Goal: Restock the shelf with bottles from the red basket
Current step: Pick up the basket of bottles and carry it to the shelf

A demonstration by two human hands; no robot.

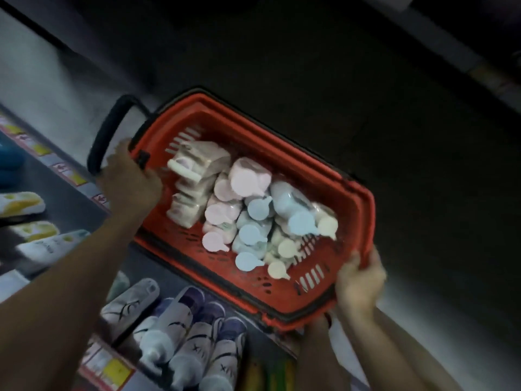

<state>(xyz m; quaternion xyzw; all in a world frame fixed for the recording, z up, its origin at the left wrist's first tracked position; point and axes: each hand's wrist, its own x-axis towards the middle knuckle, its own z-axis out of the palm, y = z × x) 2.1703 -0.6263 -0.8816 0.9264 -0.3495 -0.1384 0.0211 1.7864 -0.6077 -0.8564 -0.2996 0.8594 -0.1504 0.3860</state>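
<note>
The red basket [346, 190] fills the middle of the head view, tilted, with a black handle [104, 131] folded out at its far left end. Inside lie several bottles with pink caps [248, 179], blue caps [301, 224] and cream caps [327, 225], plus beige packs [194, 176] at the left end. My left hand [129, 182] grips the basket's left end by the rim. My right hand [359, 283] grips the rim at the right end. The picture is blurred.
Shelves run along the left and bottom. White bottles with dark purple caps [194, 328] lie on the lower shelf below the basket. White and yellow bottles [36, 230] sit at far left. Price labels [67, 173] line the shelf edge. Dark floor lies beyond the basket.
</note>
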